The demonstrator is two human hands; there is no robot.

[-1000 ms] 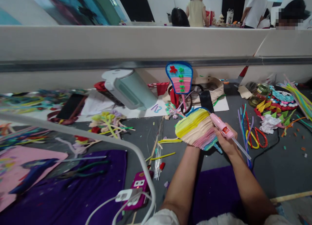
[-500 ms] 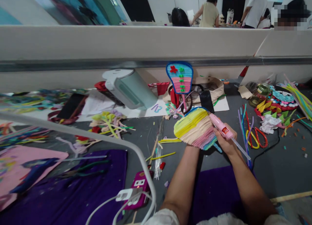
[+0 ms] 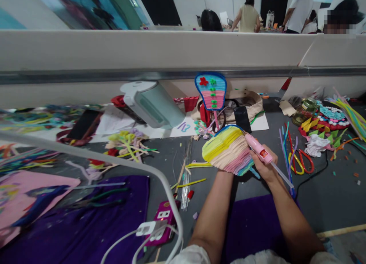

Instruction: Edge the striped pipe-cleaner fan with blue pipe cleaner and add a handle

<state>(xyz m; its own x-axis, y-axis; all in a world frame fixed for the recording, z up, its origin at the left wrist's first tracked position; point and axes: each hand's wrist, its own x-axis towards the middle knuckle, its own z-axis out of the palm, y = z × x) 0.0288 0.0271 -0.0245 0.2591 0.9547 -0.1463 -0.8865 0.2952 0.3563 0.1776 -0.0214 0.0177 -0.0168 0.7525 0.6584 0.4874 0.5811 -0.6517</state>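
My left hand (image 3: 225, 175) is beneath a striped pipe-cleaner fan (image 3: 227, 149), holding it tilted above the table; its fingers are hidden behind the piece. Yellow, cream, pink and blue bands cross the fan, and a blue strip (image 3: 231, 127) edges its top. My right hand (image 3: 264, 163) is wrapped round a pink hot glue gun (image 3: 259, 147), with a clear glue stick (image 3: 282, 175) jutting from its back end. The gun's nozzle is at the fan's upper right edge; whether it touches cannot be made out. Behind stands a finished-looking blue and pink fan (image 3: 212, 92).
Red-handled scissors (image 3: 306, 161) and pipe cleaners lie to the right, near a glass jar (image 3: 305, 111). A pale green kettle (image 3: 156, 103) leans at the back. Left are a magenta power strip (image 3: 163, 222), a white cable (image 3: 160, 172), pliers (image 3: 97, 201) and wires (image 3: 186, 180). People are beyond the partition.
The striped fan has shifted slightly left and turned a little in my left hand. My right hand and the glue gun have barely moved. A person in the background has shifted.
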